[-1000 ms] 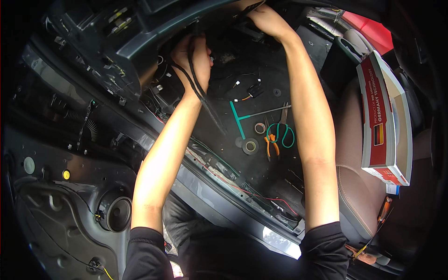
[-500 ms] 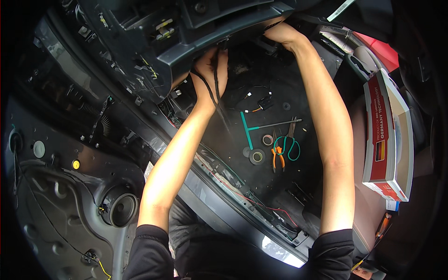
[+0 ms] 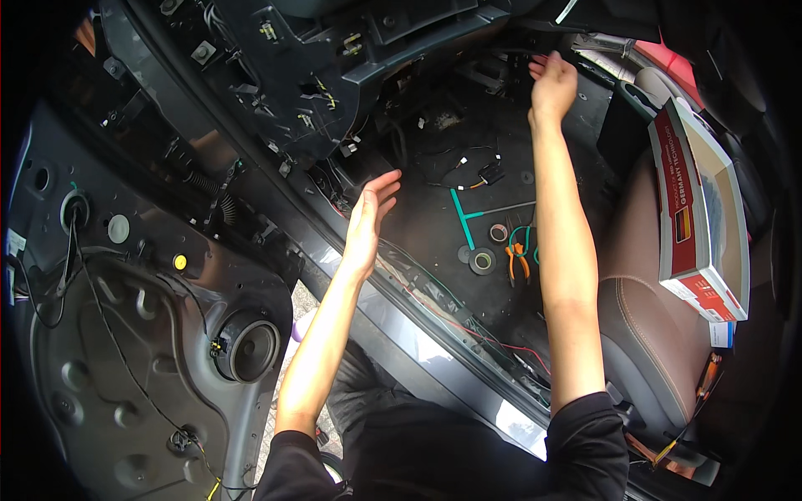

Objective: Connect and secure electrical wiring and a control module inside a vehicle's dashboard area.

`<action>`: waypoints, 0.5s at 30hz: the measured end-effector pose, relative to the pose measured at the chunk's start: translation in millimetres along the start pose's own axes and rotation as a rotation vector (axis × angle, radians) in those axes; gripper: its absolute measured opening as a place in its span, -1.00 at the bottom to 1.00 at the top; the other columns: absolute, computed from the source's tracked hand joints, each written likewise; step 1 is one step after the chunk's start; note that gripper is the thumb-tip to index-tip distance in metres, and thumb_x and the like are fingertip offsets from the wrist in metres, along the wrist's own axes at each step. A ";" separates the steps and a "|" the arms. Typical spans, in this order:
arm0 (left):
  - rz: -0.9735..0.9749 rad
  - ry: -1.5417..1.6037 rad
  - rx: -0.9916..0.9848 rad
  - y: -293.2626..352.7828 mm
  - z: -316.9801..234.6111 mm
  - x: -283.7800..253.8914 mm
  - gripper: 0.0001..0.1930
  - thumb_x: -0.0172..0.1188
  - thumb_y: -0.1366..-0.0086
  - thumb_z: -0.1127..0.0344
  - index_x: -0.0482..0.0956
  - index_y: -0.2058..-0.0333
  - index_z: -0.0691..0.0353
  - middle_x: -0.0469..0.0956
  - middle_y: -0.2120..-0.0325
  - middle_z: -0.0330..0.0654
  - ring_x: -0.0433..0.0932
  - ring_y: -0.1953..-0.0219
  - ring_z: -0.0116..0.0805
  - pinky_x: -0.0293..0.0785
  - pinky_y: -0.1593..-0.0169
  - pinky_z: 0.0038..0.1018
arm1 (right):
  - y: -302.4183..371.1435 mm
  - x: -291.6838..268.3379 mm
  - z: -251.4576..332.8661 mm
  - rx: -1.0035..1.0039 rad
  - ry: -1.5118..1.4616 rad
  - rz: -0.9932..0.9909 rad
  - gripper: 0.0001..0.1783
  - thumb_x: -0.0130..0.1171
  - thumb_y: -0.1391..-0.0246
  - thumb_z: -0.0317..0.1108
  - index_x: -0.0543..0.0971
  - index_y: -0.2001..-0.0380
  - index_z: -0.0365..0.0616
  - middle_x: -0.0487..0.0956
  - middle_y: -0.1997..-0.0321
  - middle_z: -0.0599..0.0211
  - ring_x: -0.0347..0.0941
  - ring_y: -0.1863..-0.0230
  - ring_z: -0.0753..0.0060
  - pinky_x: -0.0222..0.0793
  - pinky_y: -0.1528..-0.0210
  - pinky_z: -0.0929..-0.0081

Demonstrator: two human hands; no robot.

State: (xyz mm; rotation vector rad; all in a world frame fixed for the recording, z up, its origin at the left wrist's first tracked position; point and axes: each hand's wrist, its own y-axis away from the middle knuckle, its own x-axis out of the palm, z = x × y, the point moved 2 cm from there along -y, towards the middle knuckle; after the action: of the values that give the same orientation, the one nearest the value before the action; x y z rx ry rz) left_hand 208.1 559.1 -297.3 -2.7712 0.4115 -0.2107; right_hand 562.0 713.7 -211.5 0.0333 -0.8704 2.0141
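Observation:
My left hand (image 3: 368, 219) is in the air beside the door opening, its fingers stretched and holding nothing. Just above it, loops of black cable (image 3: 399, 142) hang under the dashboard (image 3: 393, 52). My right hand (image 3: 554, 86) is raised at the far right end of the dashboard's lower edge. Its fingers are bent around what looks like a thin black cable (image 3: 514, 51) running in from the left; the grip is partly hidden. Below, on the dark car floor (image 3: 434, 288), lies a small wiring harness (image 3: 489, 174) with white connectors.
A teal T-handle tool (image 3: 463, 219), tape rolls (image 3: 482, 261) and orange-handled pliers (image 3: 518, 260) lie on the floor; teal-handled scissors are partly behind my right forearm. An open box (image 3: 681, 209) stands on the brown seat (image 3: 639, 334). At left is a stripped door with a speaker (image 3: 251, 348).
My left hand has come down from under the dashboard, out of the black cables, and opened. My right hand has come out from behind the dashboard edge and shifted right. The view has shifted slightly.

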 end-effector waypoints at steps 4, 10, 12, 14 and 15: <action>-0.069 -0.103 0.062 -6.2 -17.0 18.1 -0.43 0.05 -0.53 0.03 0.32 -0.31 0.32 0.38 -0.29 0.03 0.44 -0.25 -0.22 0.41 -0.25 -0.31 | -8.7 -95.6 -35.0 0.483 -0.476 -0.488 -0.65 -0.12 -0.50 -0.21 0.45 0.29 -0.27 0.52 0.45 0.28 0.33 0.61 0.46 0.28 0.57 0.52; -0.242 -0.101 -0.010 -34.2 -35.9 48.2 -0.48 0.20 -0.46 0.22 0.33 -0.24 0.41 0.59 0.07 -0.13 0.61 0.17 -0.45 0.55 0.14 -0.55 | 87.3 -170.0 -128.0 0.749 -0.546 -0.975 -0.67 -0.03 -0.48 -0.26 0.40 0.41 -0.19 0.46 0.52 0.36 0.32 0.61 0.51 0.27 0.57 0.55; -0.237 -0.062 0.004 -47.6 -41.3 56.9 -0.52 0.09 -0.52 0.21 0.33 -0.23 0.45 0.59 0.01 0.03 0.63 0.10 -0.33 0.61 0.07 -0.46 | 137.9 -200.2 -151.5 0.804 -0.571 -1.046 -0.68 -0.03 -0.47 -0.27 0.40 0.42 -0.17 0.45 0.54 0.39 0.35 0.60 0.49 0.33 0.57 0.54; -0.266 0.025 0.028 -66.5 -46.6 66.7 -0.54 0.03 -0.55 0.21 0.33 -0.23 0.46 0.57 -0.01 0.06 0.63 0.05 -0.30 0.62 0.05 -0.45 | 168.7 -223.5 -162.7 0.810 -0.620 -1.064 -0.72 -0.03 -0.47 -0.29 0.42 0.38 -0.17 0.45 0.54 0.39 0.38 0.58 0.48 0.39 0.55 0.52; -0.285 0.066 0.051 -78.1 -49.7 71.3 -0.55 0.00 -0.56 0.21 0.33 -0.23 0.46 0.57 -0.02 0.07 0.63 0.03 -0.28 0.62 0.05 -0.45 | 185.1 -231.5 -162.9 0.800 -0.644 -1.064 -0.78 -0.01 -0.45 -0.33 0.44 0.32 -0.19 0.46 0.52 0.38 0.39 0.56 0.48 0.41 0.51 0.52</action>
State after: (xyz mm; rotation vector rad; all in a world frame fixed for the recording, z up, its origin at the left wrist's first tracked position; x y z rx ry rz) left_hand 286.2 592.9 -217.2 -2.7683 0.0233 -0.3746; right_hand 606.2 577.4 -517.9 1.3471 -0.2070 1.1638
